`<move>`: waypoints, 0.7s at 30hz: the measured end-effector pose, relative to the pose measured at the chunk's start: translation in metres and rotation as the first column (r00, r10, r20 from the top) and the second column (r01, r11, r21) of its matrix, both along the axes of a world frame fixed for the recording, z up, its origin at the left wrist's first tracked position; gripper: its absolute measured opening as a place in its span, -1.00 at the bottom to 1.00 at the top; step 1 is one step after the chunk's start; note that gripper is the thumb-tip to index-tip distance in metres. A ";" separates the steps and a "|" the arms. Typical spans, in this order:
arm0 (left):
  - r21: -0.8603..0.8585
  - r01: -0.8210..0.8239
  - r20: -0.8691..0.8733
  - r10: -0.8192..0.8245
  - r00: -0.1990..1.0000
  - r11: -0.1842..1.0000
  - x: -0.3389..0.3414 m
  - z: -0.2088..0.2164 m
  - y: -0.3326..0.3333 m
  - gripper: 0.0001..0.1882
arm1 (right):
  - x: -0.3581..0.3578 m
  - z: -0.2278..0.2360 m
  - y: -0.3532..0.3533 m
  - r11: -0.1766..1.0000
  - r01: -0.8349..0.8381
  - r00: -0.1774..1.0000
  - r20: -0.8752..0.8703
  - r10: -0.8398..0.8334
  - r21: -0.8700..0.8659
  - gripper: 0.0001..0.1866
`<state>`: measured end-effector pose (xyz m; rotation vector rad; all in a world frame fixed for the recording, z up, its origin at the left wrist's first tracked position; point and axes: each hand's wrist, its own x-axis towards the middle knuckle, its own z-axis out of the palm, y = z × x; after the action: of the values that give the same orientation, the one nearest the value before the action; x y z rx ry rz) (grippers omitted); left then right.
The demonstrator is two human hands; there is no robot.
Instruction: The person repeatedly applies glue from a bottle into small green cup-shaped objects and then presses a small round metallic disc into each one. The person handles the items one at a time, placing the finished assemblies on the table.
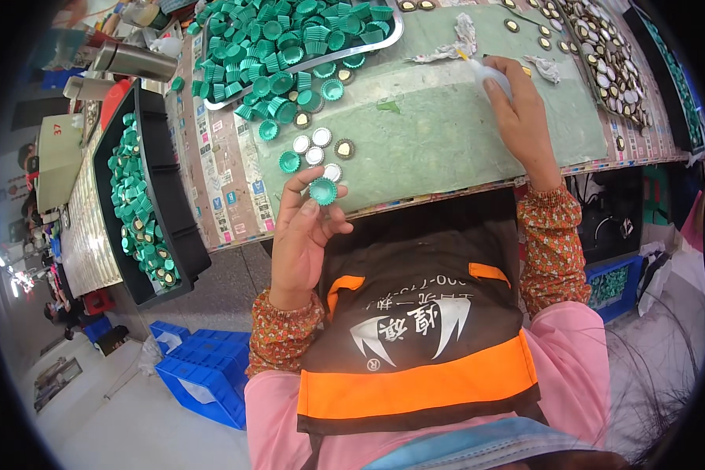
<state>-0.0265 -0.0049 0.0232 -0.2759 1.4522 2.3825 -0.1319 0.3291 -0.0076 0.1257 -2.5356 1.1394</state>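
Between the thumb and fingers of my left hand [299, 247] is a small green fluted cup [323, 191], held just above the table's near edge. My right hand [522, 121] is closed around a white squeeze bottle [487, 76] with a yellow tip, over the green mat [423, 133]. White discs [321, 137], a dark-rimmed cap with a gold centre [344, 149] and another green cup [289, 162] lie just beyond my left hand. Crumpled white tissue [465, 33] lies beside the bottle's tip.
A metal tray [397, 33] heaped with green cups stands at the far left. Left of the table hangs a black bin [182, 243] of green cups. Many dark-rimmed caps [615, 74] cover a tray at the right. Blue crates [211, 368] stand on the floor; a steel flask [137, 60] lies far left.
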 end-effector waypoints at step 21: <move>-0.036 0.001 0.031 0.000 1.000 0.999 0.009 -0.002 -0.004 -0.44 | -0.008 0.026 -0.057 0.908 -0.057 0.956 -0.240 0.170 0.415 -0.74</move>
<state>-0.0174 -0.0091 0.0212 -0.3202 1.4824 2.3427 -0.1402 0.2725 0.0185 0.5074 -2.4974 0.5665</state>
